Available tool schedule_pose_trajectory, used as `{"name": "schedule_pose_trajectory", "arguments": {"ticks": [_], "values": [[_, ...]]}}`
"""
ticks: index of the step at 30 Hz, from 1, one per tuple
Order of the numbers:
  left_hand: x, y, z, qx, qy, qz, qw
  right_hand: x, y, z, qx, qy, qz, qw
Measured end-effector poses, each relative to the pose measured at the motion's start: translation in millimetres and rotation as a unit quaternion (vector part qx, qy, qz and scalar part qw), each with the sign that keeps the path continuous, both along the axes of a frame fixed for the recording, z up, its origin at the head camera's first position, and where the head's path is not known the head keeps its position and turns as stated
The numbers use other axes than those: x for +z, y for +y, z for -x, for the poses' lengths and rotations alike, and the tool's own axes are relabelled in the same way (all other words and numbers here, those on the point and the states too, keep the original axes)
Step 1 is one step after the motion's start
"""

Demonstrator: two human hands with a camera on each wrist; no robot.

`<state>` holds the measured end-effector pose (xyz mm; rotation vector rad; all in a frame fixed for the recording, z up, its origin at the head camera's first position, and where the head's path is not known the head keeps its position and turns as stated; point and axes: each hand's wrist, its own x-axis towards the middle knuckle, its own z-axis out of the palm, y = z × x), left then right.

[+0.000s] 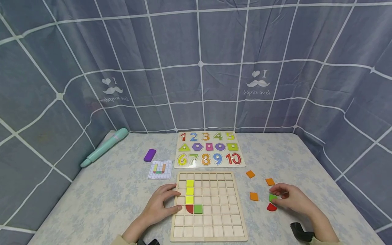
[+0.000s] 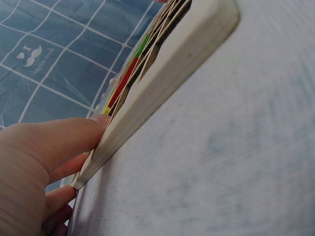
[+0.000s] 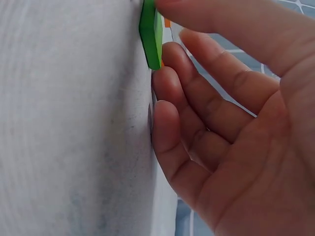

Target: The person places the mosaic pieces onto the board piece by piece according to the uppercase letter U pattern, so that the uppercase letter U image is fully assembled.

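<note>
Loose green tile: lies under the right hand, to the right of the board, between the thumb and the curled fingers.
Right hand [image 1: 292,200]: its thumb touches the green tile [image 1: 273,197]; I cannot tell whether a finger presses the opposite side to complete a pinch.
Handling: the tile looks light, stiff and hard to damage; its smooth painted faces may slip a little under fingertips.
Best hold: thumb and index on two opposite side edges, as it is thick enough to pinch, leaving the underside free.
Tile neighbours: a red quarter-round tile [image 1: 271,207] sits just beside it on the near side; three orange tiles [image 1: 254,196] lie apart from one another, farther left and beyond.
Grid board [image 1: 209,239]: wooden; one column bears three yellow tiles [image 1: 190,191], with a placed red quarter-round [image 1: 190,209] below and a placed green tile [image 1: 198,209] to its right.
Left hand [image 1: 159,203]: thumb and outstretched fingers rest on the board's left rim.
Beyond the board: a pattern card [image 1: 167,174], a purple block [image 1: 149,155] and a number-and-shape puzzle [image 1: 209,153].
Far left: a turquoise rod-like object [image 1: 105,147].
</note>
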<state>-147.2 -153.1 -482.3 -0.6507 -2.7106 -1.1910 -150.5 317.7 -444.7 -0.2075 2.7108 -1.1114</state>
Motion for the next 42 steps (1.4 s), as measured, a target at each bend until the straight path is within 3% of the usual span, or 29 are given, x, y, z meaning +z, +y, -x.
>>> {"name": "schedule_pose_trajectory", "arguments": {"ticks": [14, 22, 26, 30, 34, 42], "values": [[-0.1, -1.2, 0.8, 0.003, -0.011, -0.002, 0.9999, -1.3, -5.2, 3.6, 0.0, 0.004, -0.045, 0.999], [-0.4, -1.2, 0.6, 0.002, -0.006, -0.002, 1.0, 8.3, -23.0, 5.9, 0.009, 0.033, -0.03, 0.999], [-0.2, -0.5, -0.1, 0.002, 0.003, -0.002, 1.0, 15.8, -39.1, 8.8, 0.038, 0.063, -0.017, 0.9971], [-0.4, 0.3, -0.5, 0.002, 0.02, -0.001, 0.9998, 21.8, -58.4, 11.4, 0.094, 0.084, 0.013, 0.992], [-0.6, 0.4, -0.9, 0.001, 0.032, 0.001, 0.9995, 28.6, -80.6, 12.0, 0.142, 0.094, 0.043, 0.9844], [1.9, 0.2, -2.1, -0.001, 0.023, 0.001, 0.9997, 33.7, -122.9, 12.8, 0.193, 0.095, 0.065, 0.9744]]}}
